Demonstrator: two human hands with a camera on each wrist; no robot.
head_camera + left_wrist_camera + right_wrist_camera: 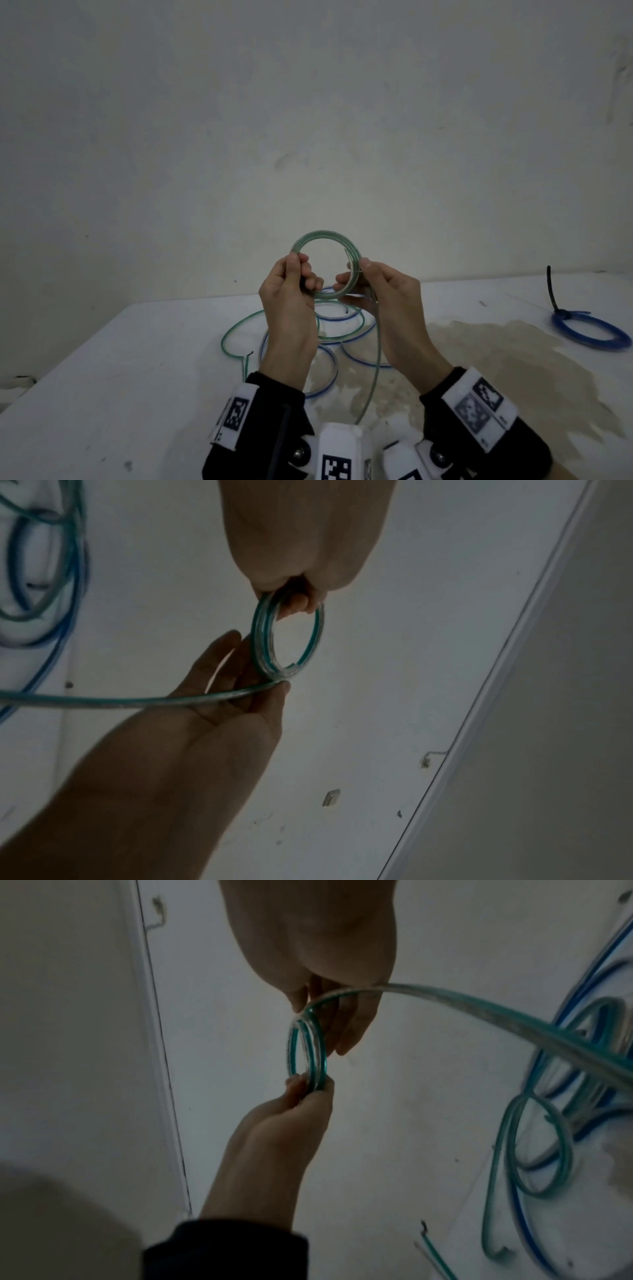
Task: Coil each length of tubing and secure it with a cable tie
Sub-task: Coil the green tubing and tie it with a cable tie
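A small coil of clear, green-striped tubing [325, 262] is held upright above the table, between both hands. My left hand [296, 286] pinches the coil's left side [289, 631] with curled fingers. My right hand [363, 284] holds the right side [306, 1053], thumb on top and fingers behind. The free length of this tubing [375, 359] trails from my right hand down to the table. More loose green-striped tubing [239, 329] and blue-striped tubing [329, 380] lie tangled on the table under the hands.
A blue tubing coil [589, 330] bound with a black cable tie [553, 291] lies at the far right of the white table [102, 394]. A brownish stain [513, 359] covers the table's right half. A pale wall stands behind.
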